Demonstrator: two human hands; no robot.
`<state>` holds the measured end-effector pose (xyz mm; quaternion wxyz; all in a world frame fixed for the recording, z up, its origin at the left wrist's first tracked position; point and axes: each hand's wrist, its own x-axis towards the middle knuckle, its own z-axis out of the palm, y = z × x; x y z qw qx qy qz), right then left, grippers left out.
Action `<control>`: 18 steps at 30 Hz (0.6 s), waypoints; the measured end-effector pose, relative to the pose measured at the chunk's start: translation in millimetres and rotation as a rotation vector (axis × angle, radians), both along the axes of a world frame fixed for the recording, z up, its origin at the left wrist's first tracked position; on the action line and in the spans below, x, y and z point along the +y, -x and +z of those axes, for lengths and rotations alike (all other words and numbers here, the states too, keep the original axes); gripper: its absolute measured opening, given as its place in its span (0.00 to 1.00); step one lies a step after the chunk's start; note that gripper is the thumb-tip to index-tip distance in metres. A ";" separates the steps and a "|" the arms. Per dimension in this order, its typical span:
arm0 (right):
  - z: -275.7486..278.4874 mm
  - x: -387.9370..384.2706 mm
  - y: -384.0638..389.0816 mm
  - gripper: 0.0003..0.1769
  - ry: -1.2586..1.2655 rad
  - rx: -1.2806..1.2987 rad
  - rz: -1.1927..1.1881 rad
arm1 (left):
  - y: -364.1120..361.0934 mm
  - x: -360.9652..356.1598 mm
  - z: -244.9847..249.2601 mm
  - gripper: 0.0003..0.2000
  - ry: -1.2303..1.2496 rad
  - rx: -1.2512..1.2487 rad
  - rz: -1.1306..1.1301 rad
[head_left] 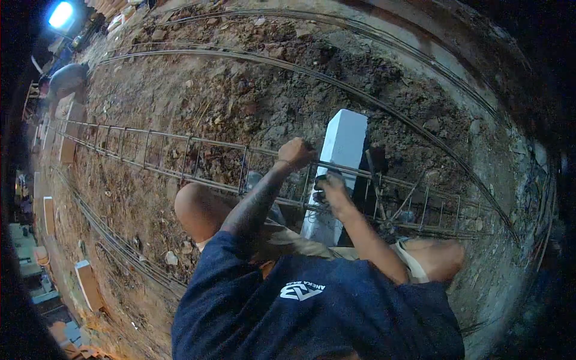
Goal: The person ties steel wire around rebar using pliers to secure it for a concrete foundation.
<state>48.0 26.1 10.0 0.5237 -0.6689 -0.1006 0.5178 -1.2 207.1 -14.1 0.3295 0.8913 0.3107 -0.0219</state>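
A long rebar cage (156, 171) of thin steel bars and stirrups lies across in front of me, crossing over a white block (345, 135). My left hand (297, 152) is closed in a fist at the cage's far upper bar, just left of the block, and appears to grip it. My right hand (333, 187) is over the block between the cage's bars. Its fingers are wrapped round a small dark tool (321, 180), whose exact kind I cannot make out. My bent knees are on either side of the block, close to the near bar.
Long loose steel rods (258, 58) curve across the rough soil beyond the cage. More rods (114, 231) lie at left. Pale blocks (89, 285) stand along the left side. A bright lamp (60, 15) shines at upper left.
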 end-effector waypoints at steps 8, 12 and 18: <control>-88.8 3.4 10.0 0.07 -0.007 -0.665 -0.051 | 3.1 -7.3 36.0 0.13 0.024 -0.265 0.018; -32.7 19.7 6.0 0.09 0.201 -0.664 0.141 | 10.7 -8.5 44.3 0.10 -0.043 -0.476 -0.106; -73.8 15.2 8.9 0.08 -0.074 -1.162 0.252 | 29.3 -11.1 72.2 0.13 0.022 -0.315 -0.259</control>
